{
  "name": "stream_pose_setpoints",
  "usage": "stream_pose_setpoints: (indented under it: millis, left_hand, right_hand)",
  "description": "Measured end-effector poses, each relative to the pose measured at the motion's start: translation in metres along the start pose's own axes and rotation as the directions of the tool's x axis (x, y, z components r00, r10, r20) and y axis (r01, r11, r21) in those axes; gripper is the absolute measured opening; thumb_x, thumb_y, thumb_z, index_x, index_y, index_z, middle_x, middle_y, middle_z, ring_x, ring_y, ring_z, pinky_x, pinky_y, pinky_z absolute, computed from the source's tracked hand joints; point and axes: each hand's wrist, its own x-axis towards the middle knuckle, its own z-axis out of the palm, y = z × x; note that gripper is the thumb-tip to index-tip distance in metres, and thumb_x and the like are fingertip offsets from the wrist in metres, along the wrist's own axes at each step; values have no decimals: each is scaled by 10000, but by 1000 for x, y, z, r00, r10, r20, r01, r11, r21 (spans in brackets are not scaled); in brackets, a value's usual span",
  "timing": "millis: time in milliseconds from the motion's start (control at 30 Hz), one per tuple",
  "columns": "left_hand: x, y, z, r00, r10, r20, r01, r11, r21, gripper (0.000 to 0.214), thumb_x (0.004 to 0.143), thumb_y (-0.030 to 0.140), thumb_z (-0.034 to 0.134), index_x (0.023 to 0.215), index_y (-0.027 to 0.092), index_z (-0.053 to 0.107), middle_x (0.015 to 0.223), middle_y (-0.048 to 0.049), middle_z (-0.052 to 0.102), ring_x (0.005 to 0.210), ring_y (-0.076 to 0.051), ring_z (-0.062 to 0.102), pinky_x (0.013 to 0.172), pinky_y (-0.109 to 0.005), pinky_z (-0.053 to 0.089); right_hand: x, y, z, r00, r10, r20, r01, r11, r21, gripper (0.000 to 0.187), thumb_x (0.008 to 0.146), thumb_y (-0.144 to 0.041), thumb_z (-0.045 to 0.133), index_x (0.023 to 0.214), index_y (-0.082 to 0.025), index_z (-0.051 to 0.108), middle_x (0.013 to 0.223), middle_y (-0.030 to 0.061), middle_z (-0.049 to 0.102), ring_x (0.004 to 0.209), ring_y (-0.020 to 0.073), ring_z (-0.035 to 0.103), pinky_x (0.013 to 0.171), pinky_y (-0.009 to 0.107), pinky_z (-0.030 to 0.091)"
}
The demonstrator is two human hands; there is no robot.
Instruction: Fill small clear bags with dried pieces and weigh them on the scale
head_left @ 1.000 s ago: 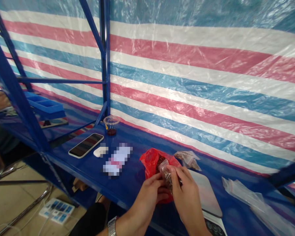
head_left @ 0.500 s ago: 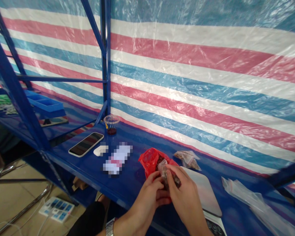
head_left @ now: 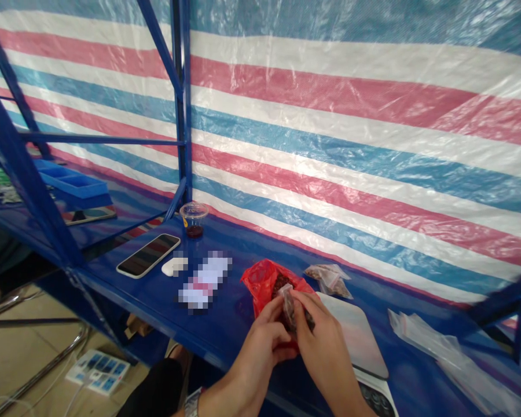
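Note:
Both my hands are low at the front of a blue steel shelf. My left hand [head_left: 260,341] and my right hand [head_left: 325,341] pinch a small transparent plastic bag [head_left: 289,310] holding dark brown pieces. Its lower part is partly hidden by my fingers. Just behind my left hand, a crumpled red plastic bag [head_left: 260,284] holds more dark material. My right wrist hangs over a white digital scale [head_left: 356,339], with a small bag of brown pieces [head_left: 327,279] lying beyond it.
On the blue shelf [head_left: 125,278] lie a smartphone [head_left: 148,255], a white earbud case [head_left: 174,266], a blurred packet [head_left: 205,280] and a plastic cup [head_left: 194,220] with dark contents. A stack of transparent bags [head_left: 443,359] lies right. A striped tarpaulin [head_left: 330,139] forms the wall behind.
The transparent bag stands a little more upright between my fingers, and my hands sit slightly closer together. The whole view has shifted a little, with the shelf items sliding slightly left.

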Motion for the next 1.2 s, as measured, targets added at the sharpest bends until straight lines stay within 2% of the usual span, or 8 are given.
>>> stream_pose_setpoints:
  millis: [200,300,433,567,767,900,1033,1200]
  left_hand:
    - [-1,-1,3,997,75,-35,-73,997,40,852,641,150,574,1483,275,557,1587,-75,515,1290,-306,591,930,-365,546]
    - [-3,0,5,990,126,-63,-121,990,76,816,663,137,586,1469,263,571,1589,-81,520,1354,-314,564,1006,-385,531]
    - [-1,2,4,934,320,-158,-281,933,225,623,791,210,657,1410,242,606,1535,-107,576,1366,-291,577,1145,-419,462]
    - [2,2,1,886,443,-134,-359,841,404,604,870,363,709,1446,239,578,1492,-105,618,1368,-268,591,1198,-419,428]
    - [6,7,0,860,490,-143,-385,806,449,571,835,471,769,1346,234,681,1344,-86,728,1246,-287,682,1114,-414,517]
    - [10,11,-1,894,435,-110,-372,856,359,548,818,492,793,1278,206,708,1265,-100,760,1147,-286,723,1053,-413,548]
    - [15,12,-6,919,393,-41,-359,875,324,443,831,503,783,1122,171,748,1177,-119,778,1087,-291,734,988,-410,569]
    - [22,16,-15,866,494,-77,-425,809,406,346,813,471,797,970,171,727,1022,-84,786,940,-241,731,895,-359,575]
  right_hand:
    - [-1,0,1,1000,-15,12,15,1000,10,439,1035,-456,443,1237,-227,758,1300,114,730,1187,290,678,1060,454,515]
    - [-2,-3,-1,1000,-19,-14,19,1000,18,420,1031,-456,455,1225,-231,752,1299,113,730,1194,292,677,1071,461,510]
    - [-2,-11,-3,997,41,-69,-35,996,84,362,1015,-478,494,1161,-235,719,1244,117,743,1150,293,692,1029,448,529]
    - [-2,-16,-4,992,98,-84,-75,967,244,316,987,-489,557,1161,-233,619,1186,106,752,1108,266,711,987,400,552]
    - [-4,-14,-8,995,102,6,-95,904,417,299,967,-515,617,1077,-237,629,1199,97,742,1079,246,710,955,355,557]
    - [-5,-7,-8,994,84,64,-105,876,471,299,967,-517,619,1009,-224,659,1124,90,748,1008,250,710,925,357,554]
    - [-3,1,-7,995,71,74,-96,903,418,298,974,-512,599,974,-219,655,1008,64,737,931,244,698,875,348,544]
    - [-3,-2,-11,998,52,44,-62,962,266,244,980,-455,578,918,-227,638,902,25,701,854,217,668,791,303,512]
